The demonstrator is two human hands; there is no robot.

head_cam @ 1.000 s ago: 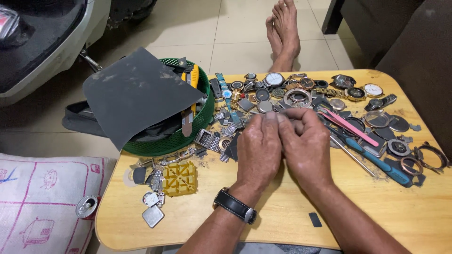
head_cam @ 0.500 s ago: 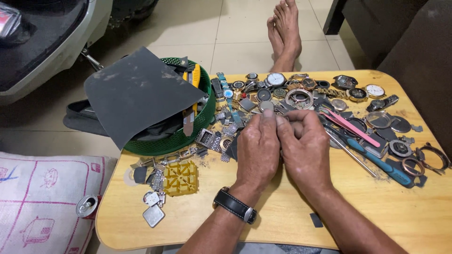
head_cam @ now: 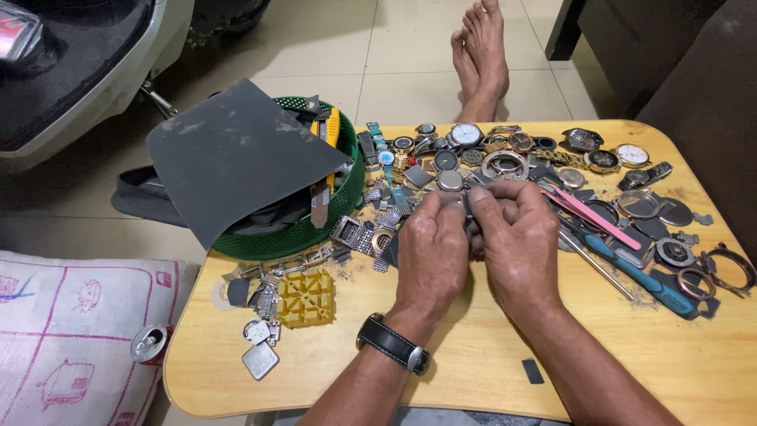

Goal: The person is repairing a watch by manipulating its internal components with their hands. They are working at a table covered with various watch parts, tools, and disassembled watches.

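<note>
My left hand (head_cam: 432, 256) and my right hand (head_cam: 516, 241) meet over the middle of a low wooden table (head_cam: 473, 371). Together they pinch a small grey metal watch part (head_cam: 459, 203) between the fingertips; most of it is hidden by my fingers. A black-strapped wristwatch (head_cam: 392, 344) sits on my left wrist. Just beyond my hands lie many loose watches, cases and bezels, among them a white-dial watch (head_cam: 466, 134) and a silver ring-shaped bezel (head_cam: 505, 165).
A green basket (head_cam: 303, 233) covered by a dark grey sheet (head_cam: 236, 154) stands at the table's left. A yellow plastic holder block (head_cam: 306, 297), a blue-handled tool (head_cam: 643, 272) and a pink stick (head_cam: 595, 214) lie nearby. Bare feet (head_cam: 479, 47) rest beyond the table; a cushion (head_cam: 71, 339) is left.
My hands have stayed together in the same spot; the fingertips have shifted slightly on the small part. Nothing else on the table has moved.
</note>
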